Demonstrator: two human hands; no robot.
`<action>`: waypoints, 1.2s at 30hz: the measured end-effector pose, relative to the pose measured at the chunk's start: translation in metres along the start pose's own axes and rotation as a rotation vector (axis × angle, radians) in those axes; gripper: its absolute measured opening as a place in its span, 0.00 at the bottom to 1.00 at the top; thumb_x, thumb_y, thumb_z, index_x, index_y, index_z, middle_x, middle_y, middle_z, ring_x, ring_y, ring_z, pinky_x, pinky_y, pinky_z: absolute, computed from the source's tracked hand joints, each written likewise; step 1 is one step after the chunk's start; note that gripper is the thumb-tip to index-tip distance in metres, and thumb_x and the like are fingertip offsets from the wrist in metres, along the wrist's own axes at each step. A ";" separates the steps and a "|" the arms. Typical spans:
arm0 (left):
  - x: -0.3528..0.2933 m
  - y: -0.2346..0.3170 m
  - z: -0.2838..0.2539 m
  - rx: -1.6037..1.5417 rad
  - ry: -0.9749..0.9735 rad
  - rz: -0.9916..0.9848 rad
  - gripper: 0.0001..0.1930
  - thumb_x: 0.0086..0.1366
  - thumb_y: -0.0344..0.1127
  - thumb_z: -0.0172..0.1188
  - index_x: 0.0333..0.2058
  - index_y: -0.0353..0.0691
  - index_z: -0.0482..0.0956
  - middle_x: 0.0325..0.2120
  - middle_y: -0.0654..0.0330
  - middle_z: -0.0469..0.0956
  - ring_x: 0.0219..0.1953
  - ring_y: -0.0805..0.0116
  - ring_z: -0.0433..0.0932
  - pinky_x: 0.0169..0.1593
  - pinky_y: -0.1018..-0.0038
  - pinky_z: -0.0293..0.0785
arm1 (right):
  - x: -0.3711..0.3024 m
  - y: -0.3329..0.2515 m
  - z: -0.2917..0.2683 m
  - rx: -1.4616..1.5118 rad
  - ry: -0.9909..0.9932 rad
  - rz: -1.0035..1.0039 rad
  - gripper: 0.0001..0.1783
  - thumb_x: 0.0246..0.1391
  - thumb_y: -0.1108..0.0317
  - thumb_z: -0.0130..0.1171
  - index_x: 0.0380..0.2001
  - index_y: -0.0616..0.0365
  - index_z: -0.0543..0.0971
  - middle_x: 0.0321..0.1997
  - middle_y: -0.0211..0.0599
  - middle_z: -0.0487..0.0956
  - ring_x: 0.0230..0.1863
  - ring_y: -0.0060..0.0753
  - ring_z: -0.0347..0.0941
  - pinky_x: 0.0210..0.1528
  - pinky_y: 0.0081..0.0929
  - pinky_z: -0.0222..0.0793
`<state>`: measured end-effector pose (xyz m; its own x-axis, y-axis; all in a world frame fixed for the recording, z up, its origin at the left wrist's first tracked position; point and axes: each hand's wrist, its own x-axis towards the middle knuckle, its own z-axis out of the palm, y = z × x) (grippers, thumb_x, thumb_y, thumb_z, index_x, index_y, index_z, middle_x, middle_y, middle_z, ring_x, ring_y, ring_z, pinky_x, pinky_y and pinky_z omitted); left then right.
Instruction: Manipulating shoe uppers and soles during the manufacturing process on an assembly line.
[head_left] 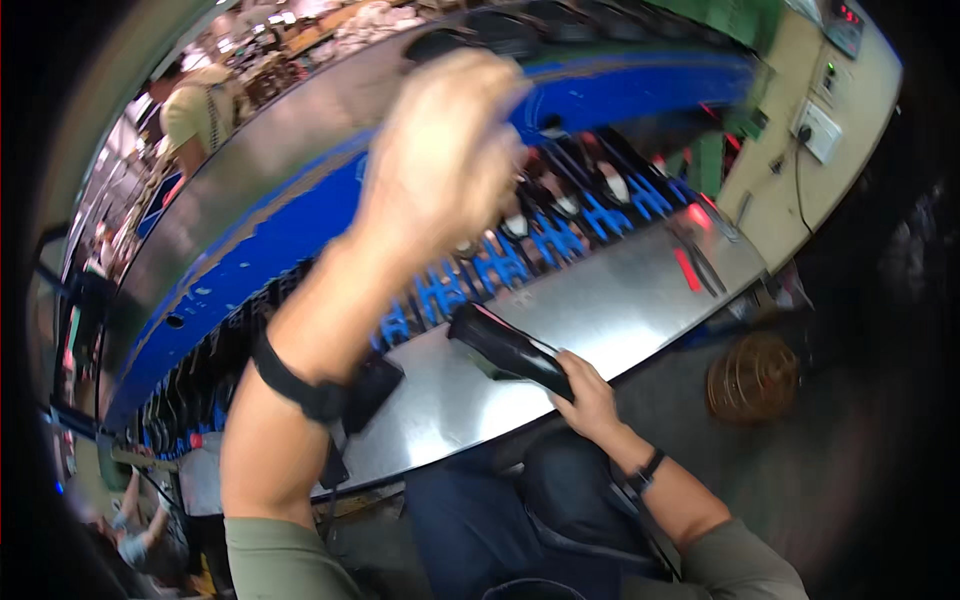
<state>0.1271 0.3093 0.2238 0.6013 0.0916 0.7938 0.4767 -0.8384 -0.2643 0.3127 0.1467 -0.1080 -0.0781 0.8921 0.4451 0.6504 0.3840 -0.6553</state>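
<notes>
My right hand point(588, 402) is closed around one end of a long, glossy black piece that looks like a shoe upper point(512, 352). It is tilted over the metal worktop point(450, 420), its other end pointing up and left. My left hand point(445, 150) is raised in front of the blue rail point(270, 225), above the row of blue holders point(500, 262). Motion smears its fingers, so whether they grip anything is unclear. Black shoes with pale parts stand along the blue holders, partly hidden by my left arm.
Pliers with red handles point(690, 268) lie at the worktop's right end. Beyond them is a pale panel point(815, 140) with a socket and cord. A round brown basket-like object point(752, 378) sits lower right. Another person point(195, 110) is at far left; more black shoes point(560, 25) line the top.
</notes>
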 end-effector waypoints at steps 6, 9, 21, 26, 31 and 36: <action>0.023 -0.088 -0.011 0.135 -0.455 -0.557 0.25 0.67 0.52 0.61 0.51 0.36 0.80 0.42 0.51 0.84 0.46 0.59 0.81 0.51 0.68 0.74 | 0.001 -0.008 0.026 0.103 0.087 -0.026 0.34 0.41 0.75 0.70 0.56 0.56 0.73 0.60 0.43 0.74 0.59 0.51 0.72 0.55 0.41 0.75; 0.000 -0.063 -0.054 0.052 -0.305 -0.437 0.15 0.73 0.42 0.59 0.47 0.34 0.80 0.35 0.62 0.79 0.37 0.77 0.74 0.43 0.80 0.71 | 0.000 0.008 0.021 0.140 0.119 -0.017 0.33 0.44 0.75 0.69 0.57 0.55 0.71 0.56 0.45 0.74 0.56 0.55 0.72 0.54 0.45 0.74; -0.299 0.433 -0.126 -0.382 -0.820 -0.895 0.11 0.55 0.36 0.73 0.29 0.41 0.78 0.25 0.56 0.76 0.21 0.54 0.76 0.28 0.63 0.73 | 0.039 -0.136 -0.094 0.416 0.138 -0.270 0.28 0.41 0.52 0.75 0.43 0.57 0.80 0.35 0.46 0.81 0.39 0.50 0.79 0.44 0.41 0.75; -0.306 0.378 -0.143 -0.372 -0.474 -1.011 0.08 0.56 0.24 0.67 0.33 0.33 0.77 0.32 0.51 0.77 0.39 0.51 0.77 0.48 0.60 0.72 | -0.051 -0.120 -0.073 0.879 -0.262 0.095 0.19 0.53 0.60 0.70 0.43 0.62 0.80 0.39 0.33 0.82 0.42 0.24 0.76 0.47 0.29 0.73; -0.383 0.264 -0.123 -0.096 -0.256 -1.526 0.30 0.61 0.34 0.70 0.58 0.28 0.72 0.52 0.46 0.76 0.58 0.53 0.72 0.66 0.62 0.62 | -0.077 -0.145 -0.061 1.107 -0.529 0.503 0.25 0.56 0.58 0.67 0.50 0.66 0.77 0.45 0.36 0.81 0.48 0.23 0.75 0.53 0.25 0.70; -0.371 0.253 -0.131 -0.982 0.144 -1.905 0.17 0.69 0.34 0.60 0.50 0.26 0.78 0.53 0.41 0.77 0.59 0.57 0.75 0.64 0.64 0.68 | -0.146 -0.120 -0.053 1.652 -0.758 0.904 0.34 0.72 0.45 0.44 0.62 0.68 0.71 0.62 0.43 0.76 0.61 0.32 0.73 0.65 0.31 0.67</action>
<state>-0.0595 -0.0075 -0.0660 -0.1447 0.9489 -0.2803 -0.1427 0.2603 0.9549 0.2863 -0.0421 -0.0616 -0.7136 0.6468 -0.2692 -0.4619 -0.7233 -0.5133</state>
